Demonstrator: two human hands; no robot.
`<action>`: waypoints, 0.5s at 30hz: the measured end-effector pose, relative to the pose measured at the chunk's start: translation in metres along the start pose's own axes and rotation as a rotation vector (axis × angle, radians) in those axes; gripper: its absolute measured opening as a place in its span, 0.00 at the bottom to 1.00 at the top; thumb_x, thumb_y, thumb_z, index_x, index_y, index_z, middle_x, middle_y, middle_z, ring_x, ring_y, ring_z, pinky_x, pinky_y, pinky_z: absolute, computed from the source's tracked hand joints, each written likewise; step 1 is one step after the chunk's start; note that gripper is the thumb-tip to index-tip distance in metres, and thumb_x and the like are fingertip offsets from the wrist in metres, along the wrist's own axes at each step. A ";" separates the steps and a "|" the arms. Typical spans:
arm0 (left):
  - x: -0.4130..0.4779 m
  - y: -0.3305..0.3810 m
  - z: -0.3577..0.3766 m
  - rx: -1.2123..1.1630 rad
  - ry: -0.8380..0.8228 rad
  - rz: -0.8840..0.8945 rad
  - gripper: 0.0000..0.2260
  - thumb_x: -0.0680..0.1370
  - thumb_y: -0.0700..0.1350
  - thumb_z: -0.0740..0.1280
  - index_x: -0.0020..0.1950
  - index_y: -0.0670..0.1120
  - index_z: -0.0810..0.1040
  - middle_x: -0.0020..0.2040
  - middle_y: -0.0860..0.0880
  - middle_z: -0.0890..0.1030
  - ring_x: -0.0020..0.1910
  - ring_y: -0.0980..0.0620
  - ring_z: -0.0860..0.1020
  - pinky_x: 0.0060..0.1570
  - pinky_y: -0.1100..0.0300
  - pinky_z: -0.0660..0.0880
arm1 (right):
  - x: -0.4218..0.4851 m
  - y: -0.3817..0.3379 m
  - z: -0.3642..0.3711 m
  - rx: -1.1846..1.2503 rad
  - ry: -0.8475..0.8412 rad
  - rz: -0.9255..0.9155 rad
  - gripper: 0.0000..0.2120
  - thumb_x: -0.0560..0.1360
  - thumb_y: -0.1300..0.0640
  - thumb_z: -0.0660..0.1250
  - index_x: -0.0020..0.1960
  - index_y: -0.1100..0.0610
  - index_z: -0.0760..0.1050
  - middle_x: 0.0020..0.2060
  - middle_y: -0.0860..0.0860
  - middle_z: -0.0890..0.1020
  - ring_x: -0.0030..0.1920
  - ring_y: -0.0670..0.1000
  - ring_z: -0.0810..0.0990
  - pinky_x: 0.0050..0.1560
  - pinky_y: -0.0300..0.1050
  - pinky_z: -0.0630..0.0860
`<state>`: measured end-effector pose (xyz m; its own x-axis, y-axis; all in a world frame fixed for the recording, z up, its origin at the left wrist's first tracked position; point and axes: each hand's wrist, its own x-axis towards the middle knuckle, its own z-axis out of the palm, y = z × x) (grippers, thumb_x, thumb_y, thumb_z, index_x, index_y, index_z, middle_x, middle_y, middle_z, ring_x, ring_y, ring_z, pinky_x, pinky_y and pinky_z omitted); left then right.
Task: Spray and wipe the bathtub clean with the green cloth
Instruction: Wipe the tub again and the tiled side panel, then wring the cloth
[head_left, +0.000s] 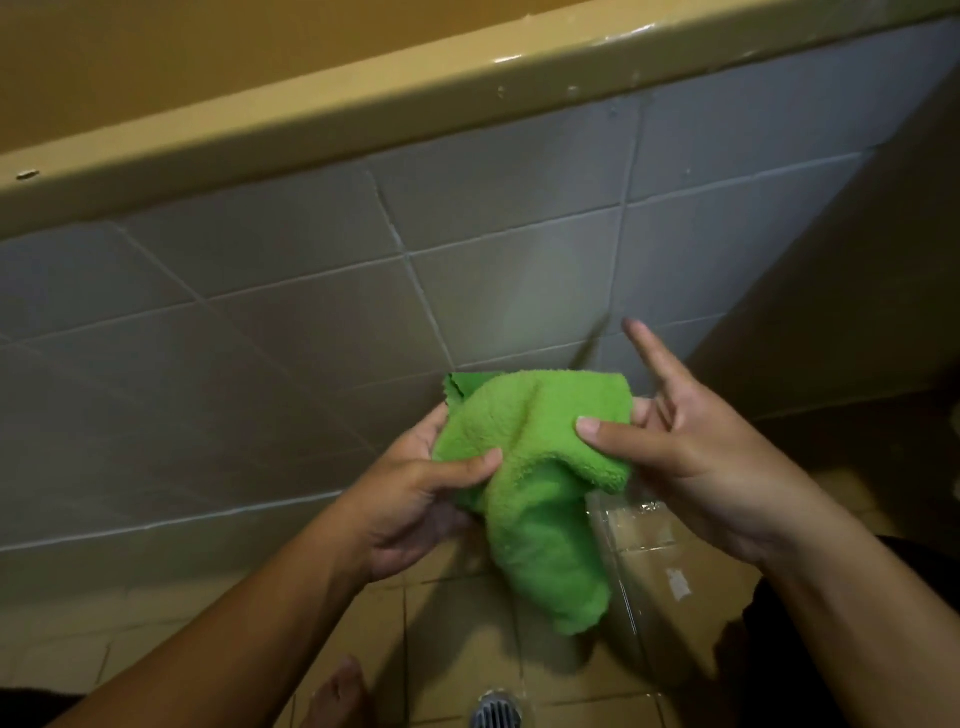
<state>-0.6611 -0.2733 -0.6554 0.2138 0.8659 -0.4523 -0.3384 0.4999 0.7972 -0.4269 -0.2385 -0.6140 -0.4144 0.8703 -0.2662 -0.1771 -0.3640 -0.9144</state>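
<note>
1. Green cloth (530, 467), centre frame, held below the bathtub rim (363, 119).
2. Left hand (415, 499) pinches its left edge, thumb on top.
3. Right hand (691, 441) pinches the right fold; index finger extended — likely refolding for wiping.

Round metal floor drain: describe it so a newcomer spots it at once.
From the grey tiled bathtub side, drop to the tan tiled floor. Below the hanging fluffy green cloth, at the frame's bottom edge, sits the round metal floor drain, the only shiny slotted thing.

No legible text or signs — anywhere.
</note>
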 end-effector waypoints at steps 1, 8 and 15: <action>0.001 0.001 0.002 0.037 0.112 0.044 0.30 0.75 0.30 0.72 0.75 0.47 0.72 0.64 0.42 0.83 0.57 0.44 0.84 0.55 0.44 0.83 | 0.003 0.005 -0.005 -0.179 0.003 0.012 0.48 0.79 0.68 0.69 0.84 0.39 0.45 0.36 0.50 0.87 0.39 0.45 0.87 0.47 0.43 0.84; -0.002 0.022 -0.007 0.018 0.296 0.099 0.29 0.75 0.31 0.70 0.74 0.47 0.73 0.49 0.35 0.85 0.41 0.44 0.86 0.42 0.50 0.85 | 0.012 0.026 -0.005 -0.074 0.093 0.076 0.38 0.78 0.58 0.72 0.78 0.32 0.59 0.56 0.69 0.82 0.54 0.56 0.86 0.53 0.44 0.83; 0.001 0.045 -0.024 0.687 0.351 0.131 0.23 0.76 0.32 0.74 0.66 0.52 0.76 0.46 0.38 0.86 0.42 0.40 0.85 0.48 0.41 0.83 | 0.013 0.031 -0.016 -0.306 0.085 0.150 0.38 0.77 0.64 0.73 0.79 0.39 0.62 0.37 0.60 0.85 0.37 0.49 0.85 0.35 0.38 0.78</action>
<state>-0.6985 -0.2498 -0.6293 -0.1295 0.9293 -0.3460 0.3271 0.3694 0.8698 -0.4236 -0.2336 -0.6500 -0.3377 0.8440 -0.4168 0.1609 -0.3845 -0.9090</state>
